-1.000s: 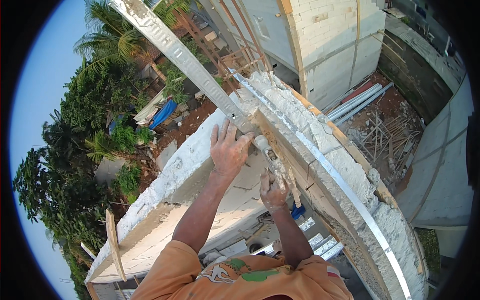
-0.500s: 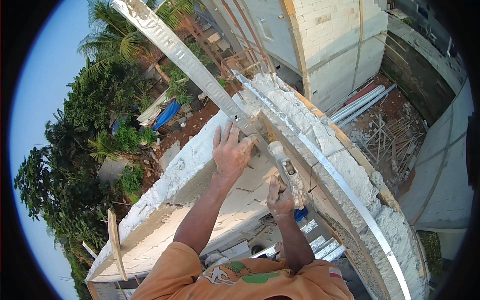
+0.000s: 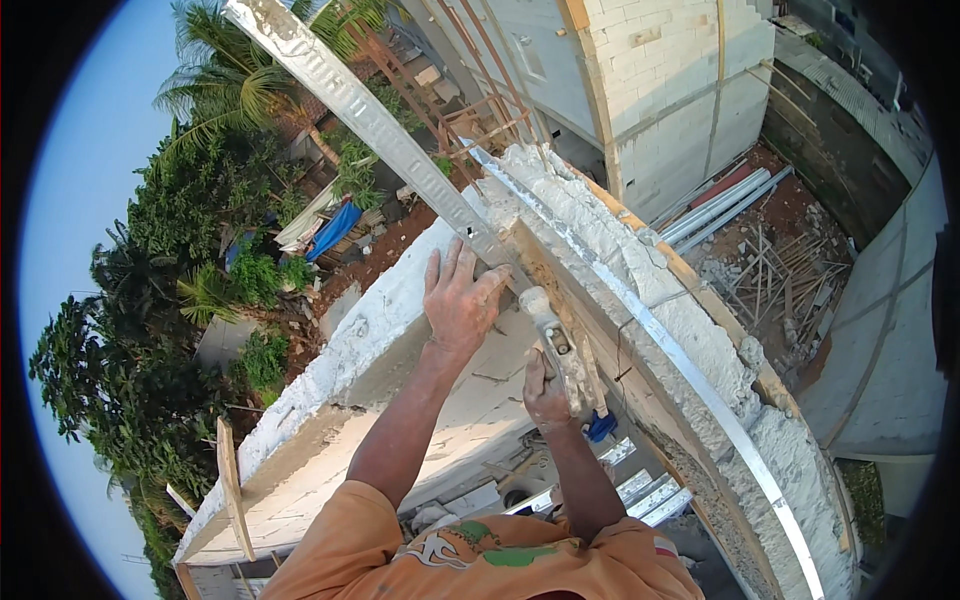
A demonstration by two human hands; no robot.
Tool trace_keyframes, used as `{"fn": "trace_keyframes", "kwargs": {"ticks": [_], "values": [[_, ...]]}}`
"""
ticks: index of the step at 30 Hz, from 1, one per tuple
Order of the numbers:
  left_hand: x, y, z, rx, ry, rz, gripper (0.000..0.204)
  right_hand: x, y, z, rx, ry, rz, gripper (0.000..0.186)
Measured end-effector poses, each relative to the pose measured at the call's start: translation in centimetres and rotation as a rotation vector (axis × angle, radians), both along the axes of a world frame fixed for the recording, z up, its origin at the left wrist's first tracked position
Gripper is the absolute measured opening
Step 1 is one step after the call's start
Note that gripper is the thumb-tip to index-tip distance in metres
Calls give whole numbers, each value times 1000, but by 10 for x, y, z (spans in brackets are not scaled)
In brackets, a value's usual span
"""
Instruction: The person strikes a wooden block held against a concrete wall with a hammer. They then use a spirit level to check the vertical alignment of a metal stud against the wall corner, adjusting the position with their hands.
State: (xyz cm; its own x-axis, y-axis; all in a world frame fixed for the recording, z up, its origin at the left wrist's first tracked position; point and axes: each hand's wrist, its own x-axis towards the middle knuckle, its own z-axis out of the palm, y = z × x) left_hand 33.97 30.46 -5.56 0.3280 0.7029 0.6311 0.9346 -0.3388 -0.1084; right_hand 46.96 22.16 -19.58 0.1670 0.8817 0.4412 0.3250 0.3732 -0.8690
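A long silvery metal strip with stamped slots (image 3: 375,130) slants from the upper left down to the concrete corner. My left hand (image 3: 461,308) lies against its lower end, fingers spread and extended. My right hand (image 3: 548,392) is closed around a dusty, cement-smeared tool (image 3: 560,350). A rounded pale knob tops the tool, and a metal fitting shows midway along its body; its exact kind cannot be made out. The tool's knobbed end is close to the strip's lower end, at the inner edge of the corner; whether they touch is unclear.
A rough concrete wall top (image 3: 690,345) curves along the right, with a shiny metal strip (image 3: 690,362) lying on it. Another wall top (image 3: 345,345) runs to the lower left. Rusty rebar (image 3: 490,120) rises beyond the corner. Scrap wood (image 3: 765,290) lies far below.
My right hand and the tool have shifted slightly left and upward, closer to the strip's lower end. My left hand and the slotted strip have barely moved.
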Motion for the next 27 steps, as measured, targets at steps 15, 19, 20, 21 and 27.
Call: {"fn": "trace_keyframes", "kwargs": {"ticks": [15, 19, 20, 21, 27], "values": [[-6, -2, -1, 17, 11, 25, 25, 10, 6, 47, 286, -99, -197, 13], [-5, -2, -2, -1, 9, 27, 27, 13, -4, 43, 8, 188, -45, 15], [-4, -2, -1, 0, 9, 27, 28, 11, -4, 45, 42, 200, -82, 14], [-3, -2, -1, 0, 8, 26, 29, 8, 0, 47, 97, 129, -115, 14], [-4, -4, -1, -3, 9, 20, 30, 11, 3, 22, 241, -341, -166, 15]]}}
